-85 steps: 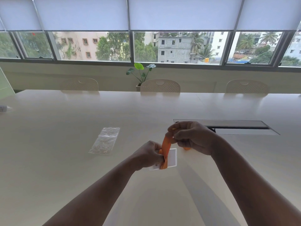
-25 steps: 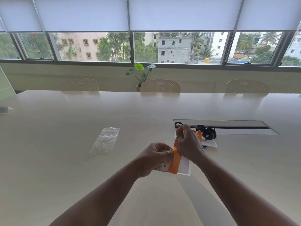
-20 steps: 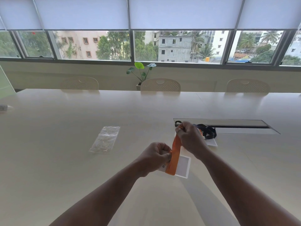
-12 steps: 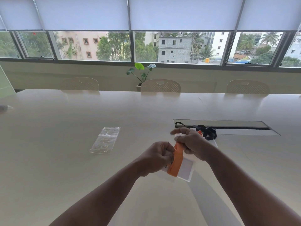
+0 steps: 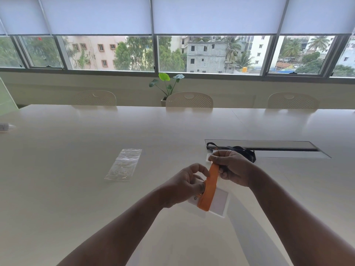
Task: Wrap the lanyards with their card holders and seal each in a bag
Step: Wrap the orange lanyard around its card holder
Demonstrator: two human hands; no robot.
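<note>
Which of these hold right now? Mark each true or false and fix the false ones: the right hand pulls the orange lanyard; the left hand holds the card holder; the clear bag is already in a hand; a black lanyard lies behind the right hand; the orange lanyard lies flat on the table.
1. The right hand grips the orange lanyard. True.
2. The left hand holds the card holder. True.
3. The clear zip bag is in a hand. False: it lies on the table, left of both hands.
4. A black lanyard lies behind the right hand. True.
5. The orange lanyard lies flat on the table. False: it is held up, wound around the card holder.
</note>
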